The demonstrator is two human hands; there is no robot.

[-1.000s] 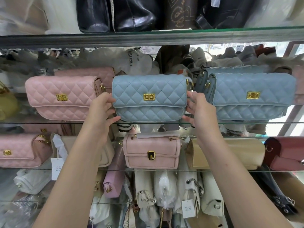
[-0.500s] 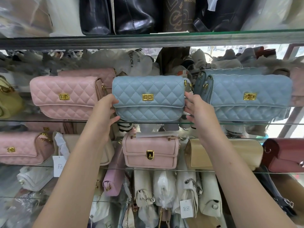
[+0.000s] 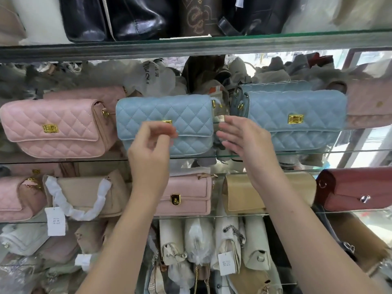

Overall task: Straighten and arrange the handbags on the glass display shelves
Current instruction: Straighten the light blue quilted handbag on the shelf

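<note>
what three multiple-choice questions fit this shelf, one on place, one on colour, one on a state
1. Where is the dark red bag? A top shelf; B right end, the shelf below the right blue quilted bag; C beside the black bags.
2. That blue bag's clasp is: A silver; B gold; C black.
3. The right hand is: A open, holding nothing; B gripping a strap; C a fist.
Answers: B, it sits lower right; B, it shines yellow; A, fingers extended, nothing in them.
</note>
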